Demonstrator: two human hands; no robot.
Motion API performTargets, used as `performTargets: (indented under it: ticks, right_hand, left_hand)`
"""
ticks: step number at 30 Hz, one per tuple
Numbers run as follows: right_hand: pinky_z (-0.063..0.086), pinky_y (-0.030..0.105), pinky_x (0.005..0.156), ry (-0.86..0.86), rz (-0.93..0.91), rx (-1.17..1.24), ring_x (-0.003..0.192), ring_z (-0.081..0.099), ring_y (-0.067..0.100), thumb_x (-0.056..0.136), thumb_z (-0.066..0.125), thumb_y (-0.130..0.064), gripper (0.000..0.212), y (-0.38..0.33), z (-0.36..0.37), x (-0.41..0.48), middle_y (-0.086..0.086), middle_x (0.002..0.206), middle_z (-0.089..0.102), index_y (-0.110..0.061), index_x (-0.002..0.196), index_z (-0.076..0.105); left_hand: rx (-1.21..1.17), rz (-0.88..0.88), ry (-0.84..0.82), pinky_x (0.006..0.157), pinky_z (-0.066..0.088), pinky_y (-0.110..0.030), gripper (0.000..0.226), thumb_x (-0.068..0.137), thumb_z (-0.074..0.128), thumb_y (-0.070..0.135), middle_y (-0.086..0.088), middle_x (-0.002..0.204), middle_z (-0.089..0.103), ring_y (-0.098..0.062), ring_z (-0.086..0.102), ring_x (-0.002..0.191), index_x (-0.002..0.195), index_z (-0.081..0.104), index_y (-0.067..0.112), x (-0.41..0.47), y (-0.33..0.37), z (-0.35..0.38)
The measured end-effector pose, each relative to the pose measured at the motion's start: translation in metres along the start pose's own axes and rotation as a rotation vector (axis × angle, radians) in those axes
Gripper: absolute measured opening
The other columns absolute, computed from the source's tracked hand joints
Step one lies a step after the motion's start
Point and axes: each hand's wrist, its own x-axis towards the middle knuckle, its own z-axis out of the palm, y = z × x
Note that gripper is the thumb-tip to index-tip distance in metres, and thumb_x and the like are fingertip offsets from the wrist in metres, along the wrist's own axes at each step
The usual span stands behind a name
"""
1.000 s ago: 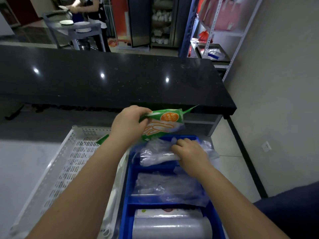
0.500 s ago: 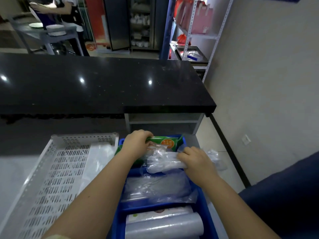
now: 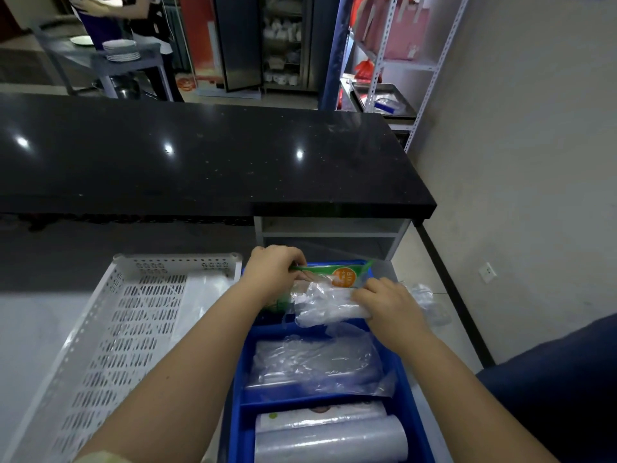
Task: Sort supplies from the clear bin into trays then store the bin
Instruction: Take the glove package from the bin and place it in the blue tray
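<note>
A blue divided tray (image 3: pixel 240 426) sits in front of me. My left hand (image 3: pixel 272 270) grips a green packet with an orange label (image 3: pixel 340 274), low in the tray's far compartment. My right hand (image 3: pixel 389 304) rests on a clear plastic bundle (image 3: pixel 325 307) in that same compartment, fingers curled over it. The middle compartment holds crumpled clear bags (image 3: pixel 314 360). Rolls of film (image 3: pixel 329 441) lie in the near compartment. The clear bin does not show in the head view.
A white perforated tray (image 3: pixel 110 339) stands left of the blue tray with a clear bag (image 3: pixel 200 302) in it. A black counter (image 3: pixel 200 155) runs across behind. Metal shelving (image 3: pixel 400 61) is far right. A person stands at a table with plates (image 3: pixel 122 50) at far left.
My left hand has brought the green packet down from above the tray into the far compartment. My right hand stayed on the clear bundle. The head view tilted.
</note>
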Motion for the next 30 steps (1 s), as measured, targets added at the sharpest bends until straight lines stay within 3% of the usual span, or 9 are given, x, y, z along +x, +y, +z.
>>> performTargets:
  ticks: [5, 10, 13, 15, 17, 19, 23, 26, 30]
  right_hand:
    - [0.043, 0.033, 0.074, 0.0, 0.005, 0.017, 0.087, 0.052, 0.023, 0.077, 0.067, -0.007, 0.022, 0.001, 0.0, 0.004, 0.002, 0.096, 0.062, -0.016, 0.097, 0.064]
    - [0.04, 0.032, 0.073, -0.039, -0.013, -0.018, 0.089, 0.049, 0.023, 0.079, 0.06, -0.003, 0.025, 0.0, 0.008, 0.011, 0.001, 0.098, 0.059, -0.016, 0.101, 0.062]
    - [0.041, 0.032, 0.073, -0.054, -0.026, -0.023, 0.088, 0.049, 0.023, 0.078, 0.06, -0.003, 0.025, 0.001, 0.013, 0.014, 0.001, 0.096, 0.058, -0.016, 0.1, 0.062]
    - [0.039, 0.032, 0.072, -0.06, -0.029, -0.035, 0.089, 0.048, 0.023, 0.077, 0.06, -0.004, 0.025, 0.003, 0.016, 0.018, 0.001, 0.097, 0.058, -0.016, 0.1, 0.061]
    - [0.037, 0.032, 0.073, -0.071, -0.031, -0.055, 0.091, 0.048, 0.024, 0.076, 0.061, -0.004, 0.028, 0.004, 0.018, 0.021, 0.002, 0.099, 0.057, -0.015, 0.101, 0.06]
    - [0.039, 0.034, 0.074, -0.056, -0.032, -0.051, 0.092, 0.049, 0.025, 0.076, 0.062, -0.004, 0.03, 0.005, 0.018, 0.025, 0.004, 0.101, 0.058, -0.014, 0.103, 0.061]
    - [0.04, 0.036, 0.068, 0.028, -0.075, -0.001, 0.086, 0.053, 0.029, 0.067, 0.072, -0.001, 0.034, -0.001, 0.018, 0.04, 0.008, 0.103, 0.062, -0.01, 0.099, 0.063]
    - [0.038, 0.034, 0.067, 0.044, -0.128, 0.026, 0.085, 0.055, 0.031, 0.063, 0.076, 0.0, 0.032, -0.022, 0.028, 0.061, 0.01, 0.096, 0.062, -0.009, 0.092, 0.064]
    - [0.045, 0.044, 0.092, -0.054, -0.206, 0.144, 0.126, 0.047, 0.033, 0.072, 0.069, 0.006, 0.033, -0.045, 0.053, 0.073, 0.018, 0.124, 0.059, -0.009, 0.1, 0.066]
  left_hand:
    - [-0.02, -0.092, 0.067, 0.091, 0.038, -0.042, 0.019, 0.083, 0.067, 0.039, 0.011, 0.103, 0.065, -0.017, 0.056, 0.101, 0.102, 0.062, 0.037, 0.007, -0.005, 0.005]
    - [0.168, -0.033, 0.278, 0.096, 0.03, -0.044, 0.049, 0.078, 0.071, 0.032, -0.001, 0.119, 0.059, -0.025, 0.048, 0.112, 0.124, 0.056, 0.025, 0.0, -0.008, 0.031]
    - [0.151, 0.06, 0.454, 0.086, 0.036, -0.044, 0.04, 0.069, 0.079, 0.026, -0.003, 0.103, 0.063, -0.03, 0.053, 0.1, 0.106, 0.067, 0.021, -0.004, -0.015, 0.031]
    - [0.15, 0.145, 0.355, 0.082, 0.035, -0.04, 0.025, 0.074, 0.077, 0.026, 0.002, 0.098, 0.065, -0.027, 0.054, 0.097, 0.098, 0.071, 0.025, -0.006, -0.019, 0.029]
    - [0.144, 0.151, 0.138, 0.09, 0.031, -0.039, 0.022, 0.085, 0.064, 0.028, 0.006, 0.109, 0.062, -0.021, 0.05, 0.107, 0.107, 0.069, 0.03, -0.007, -0.021, 0.027]
    - [0.116, 0.126, 0.072, 0.095, 0.028, -0.037, 0.028, 0.09, 0.055, 0.023, 0.007, 0.117, 0.06, -0.018, 0.046, 0.114, 0.115, 0.066, 0.03, -0.009, -0.023, 0.024]
    - [-0.071, 0.088, 0.267, 0.093, 0.036, -0.04, 0.028, 0.089, 0.056, 0.015, 0.005, 0.115, 0.065, -0.02, 0.05, 0.112, 0.112, 0.067, 0.025, -0.018, -0.016, 0.002]
    - [-0.207, 0.055, 0.355, 0.091, 0.042, -0.04, 0.025, 0.086, 0.065, 0.03, 0.006, 0.11, 0.067, -0.017, 0.053, 0.108, 0.11, 0.068, 0.026, -0.038, -0.017, -0.002]
    - [-0.016, -0.029, 0.101, 0.094, 0.036, -0.038, 0.035, 0.082, 0.064, 0.042, 0.01, 0.119, 0.063, -0.015, 0.051, 0.113, 0.116, 0.063, 0.033, -0.057, -0.016, 0.024]
